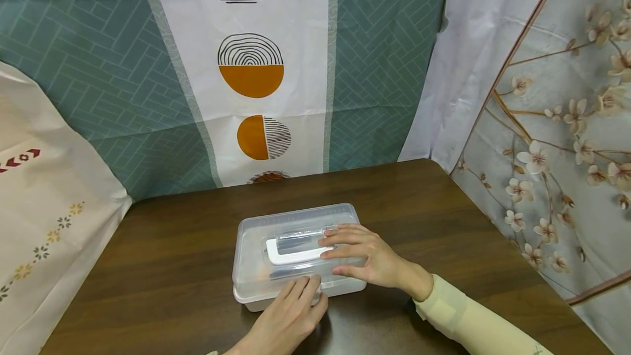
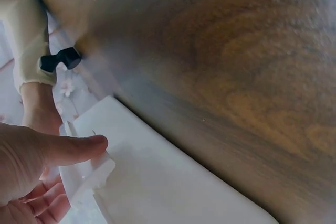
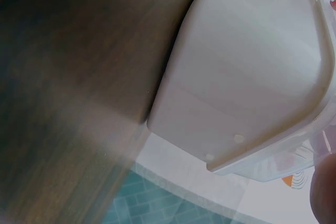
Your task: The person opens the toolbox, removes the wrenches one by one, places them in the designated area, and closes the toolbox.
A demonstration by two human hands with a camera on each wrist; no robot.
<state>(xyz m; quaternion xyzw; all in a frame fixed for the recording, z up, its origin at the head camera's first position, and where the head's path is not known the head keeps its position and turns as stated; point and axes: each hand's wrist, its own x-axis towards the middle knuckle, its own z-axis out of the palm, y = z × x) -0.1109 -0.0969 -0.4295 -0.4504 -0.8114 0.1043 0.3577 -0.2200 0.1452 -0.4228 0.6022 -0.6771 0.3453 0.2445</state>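
Observation:
A translucent white plastic storage box (image 1: 256,305) with a clear lid (image 1: 253,234) sits on the table, a white handle (image 1: 293,258) on its top. My left hand (image 1: 291,314) is at the middle of the near long side. In the left wrist view its thumb lies on the raised clear latch (image 2: 94,179), with the fingers curled on the other side. My right hand (image 1: 370,256) rests on the right part of the lid, fingers spread and nearly straight across the handle's end. Blurred contents show faintly through the lid.
The dark brown wooden table (image 1: 162,256) extends around the box. Behind it hangs a green and white patterned curtain (image 1: 374,70). A floral cloth (image 1: 552,179) stands on the right and a cream embroidered cloth (image 1: 44,196) on the left.

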